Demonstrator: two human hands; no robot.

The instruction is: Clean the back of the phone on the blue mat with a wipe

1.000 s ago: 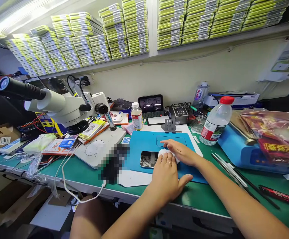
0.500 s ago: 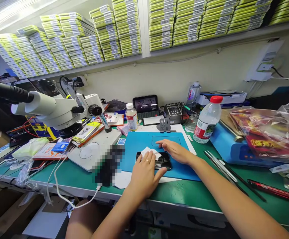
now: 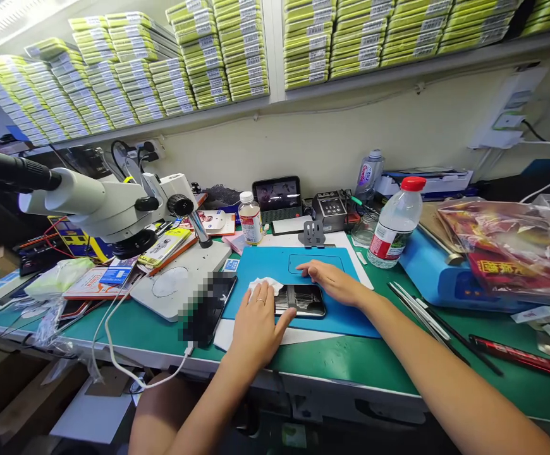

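A phone (image 3: 310, 301) with a dark, reflective face lies across the blue mat (image 3: 251, 259). My left hand (image 3: 258, 319) lies flat with outstretched fingers, pressing a crumpled white tissue (image 3: 269, 283) at the phone's left end. That end is covered by the hand and tissue. My right hand (image 3: 334, 284) is at the phone's upper right corner, fingers loosely extended and nothing in them; whether it touches the phone I cannot tell. Left of the mat lies a second dark phone (image 3: 215, 306), partly blurred out, with a white cable (image 3: 165, 380) at its lower end.
A microscope (image 3: 99, 202) stands on the left. Behind the mat are a small bottle (image 3: 250, 218), a propped screen (image 3: 277, 194) and a black device (image 3: 329, 212). A red-capped water bottle (image 3: 395, 224), tweezers (image 3: 420, 313) and a red tool (image 3: 516, 355) are on the right.
My left hand and the tissue have slid left along the phone, uncovering more of its middle. My right hand has hardly moved. The view has shifted slightly.
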